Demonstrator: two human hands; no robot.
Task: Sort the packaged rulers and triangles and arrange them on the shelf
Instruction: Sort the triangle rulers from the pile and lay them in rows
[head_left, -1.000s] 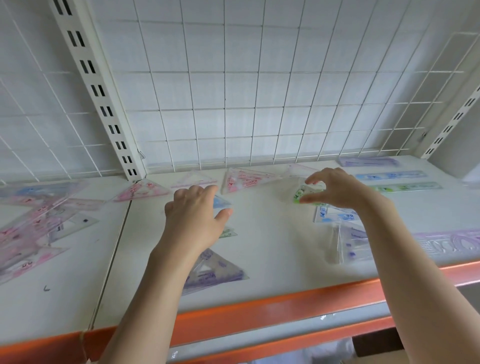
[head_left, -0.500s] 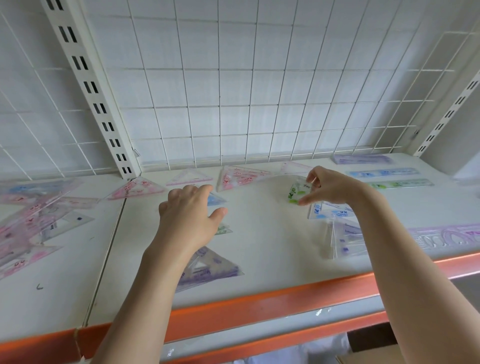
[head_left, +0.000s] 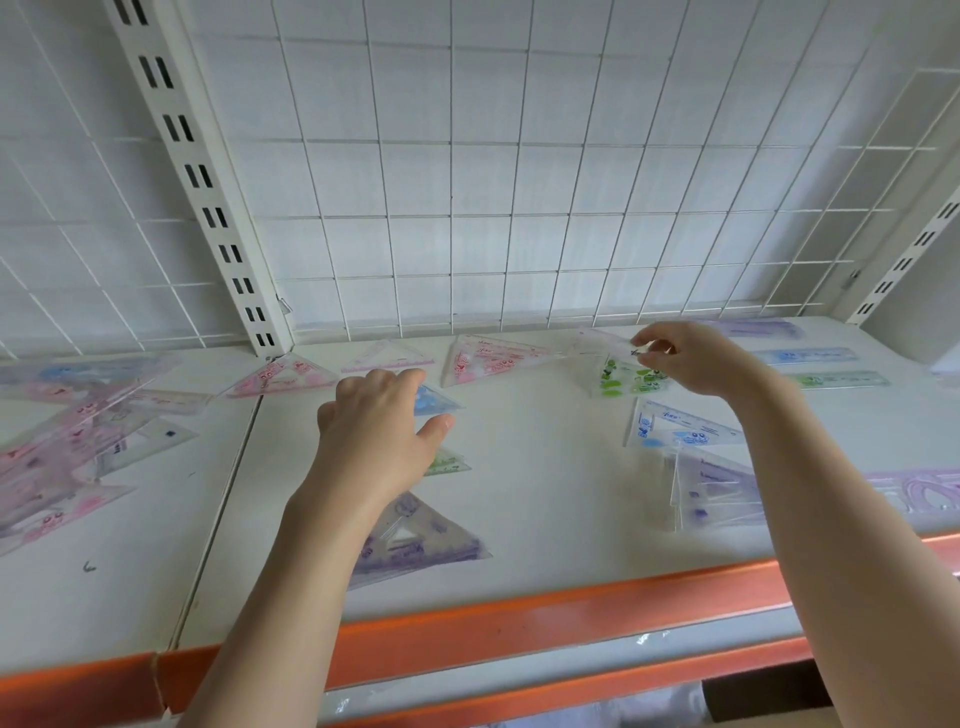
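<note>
Head view gives me both hands over the white shelf (head_left: 545, 499). My right hand (head_left: 696, 358) pinches a clear packaged piece at its near corner, at the back row, right above the green triangle (head_left: 626, 379); whether that piece is a ruler or a triangle I cannot tell, since it is nearly transparent. My left hand (head_left: 376, 431) hovers with fingers loose and spread, holding nothing, just over the small blue triangle (head_left: 434, 400) and a small green-printed one (head_left: 447, 462).

I judge this as mid-sort: pink triangles (head_left: 493, 358) line the back, rulers (head_left: 805, 356) sit in a column at the right, a purple triangle (head_left: 415, 540) lies near the front, and a mixed pile (head_left: 67, 431) waits on the left bay. Next I would set the pinched piece into its row squarely, then let the left hand gather the small blue one.

Room is decent in the middle of the shelf. The wire grid (head_left: 467, 208) blocks the back, and the orange lip (head_left: 519, 623) marks the drop at the front, close to the purple triangle.
</note>
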